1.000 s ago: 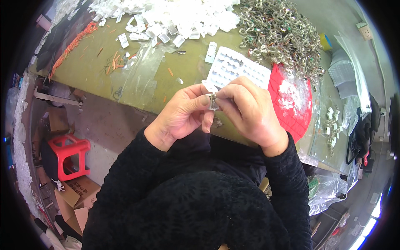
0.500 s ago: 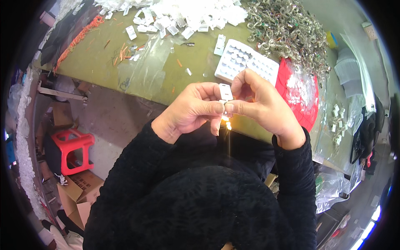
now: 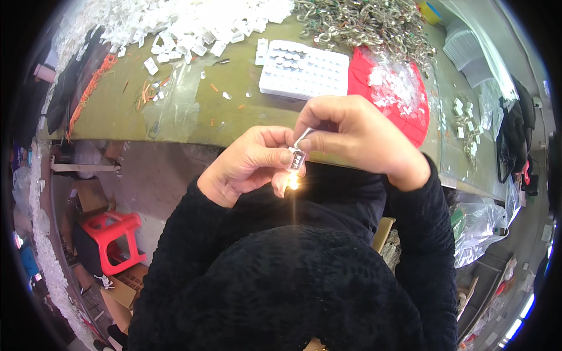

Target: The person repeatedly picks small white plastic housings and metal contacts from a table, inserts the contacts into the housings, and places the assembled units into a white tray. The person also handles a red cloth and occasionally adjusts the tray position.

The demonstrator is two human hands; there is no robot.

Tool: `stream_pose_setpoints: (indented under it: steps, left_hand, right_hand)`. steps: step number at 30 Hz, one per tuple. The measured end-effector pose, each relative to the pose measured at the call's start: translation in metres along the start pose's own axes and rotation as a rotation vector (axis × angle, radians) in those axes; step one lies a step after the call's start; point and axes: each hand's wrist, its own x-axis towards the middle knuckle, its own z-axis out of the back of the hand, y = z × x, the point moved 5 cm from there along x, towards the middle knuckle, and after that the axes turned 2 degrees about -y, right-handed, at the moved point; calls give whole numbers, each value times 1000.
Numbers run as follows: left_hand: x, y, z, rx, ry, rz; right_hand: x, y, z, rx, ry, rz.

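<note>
Over my lap, just off the table's near edge, both hands meet at a small light with a clear case (image 3: pixel 297 158). My left hand (image 3: pixel 249 164) grips it between thumb and fingers. A bright yellowish glow (image 3: pixel 292 182) shines from its lower end and washes out the fingertips there. My right hand (image 3: pixel 360 137) pinches a thin whitish piece (image 3: pixel 302 138), seen edge-on and tilted, at the case's upper end. Whether that piece is joined to the case, I cannot tell.
The green table (image 3: pixel 213 117) bears a heap of white plastic cases (image 3: pixel 181 26), a white tray (image 3: pixel 281 92) of round discs, a pile of metal clasps (image 3: pixel 369 26), and red cloth (image 3: pixel 413 133) under small white pieces. A red stool (image 3: pixel 114 225) stands at the left.
The white flat face between my hands has tilted edge-on, and the clear case now shows below it. My right wrist has turned over. Table items appear shifted left and up as the view moved.
</note>
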Motion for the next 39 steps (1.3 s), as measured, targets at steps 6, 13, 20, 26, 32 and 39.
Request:
stream_pose_setpoints:
  steps: [6,13,20,26,32,39]
  left_hand:
    - [-1,10,-4,91,-109,83]
    - [20,21,-17,-42,-180,-188]
    - [15,22,-41,296,-296,-234]
    - [15,25,-41,434,-386,-286]
    - [16,33,-40,442,-432,-181]
    - [26,27,-34,105,-297,-106]
  right_hand:
    - [-48,11,-20,-424,-455,337]
    - [-75,-6,-37,-505,-651,401]
    - [-84,-19,-16,-480,-727,334]
    - [-82,-22,-26,-553,-725,374]
    - [-92,-30,-33,-636,-732,369]
    - [-101,-30,-12,-536,-722,440]
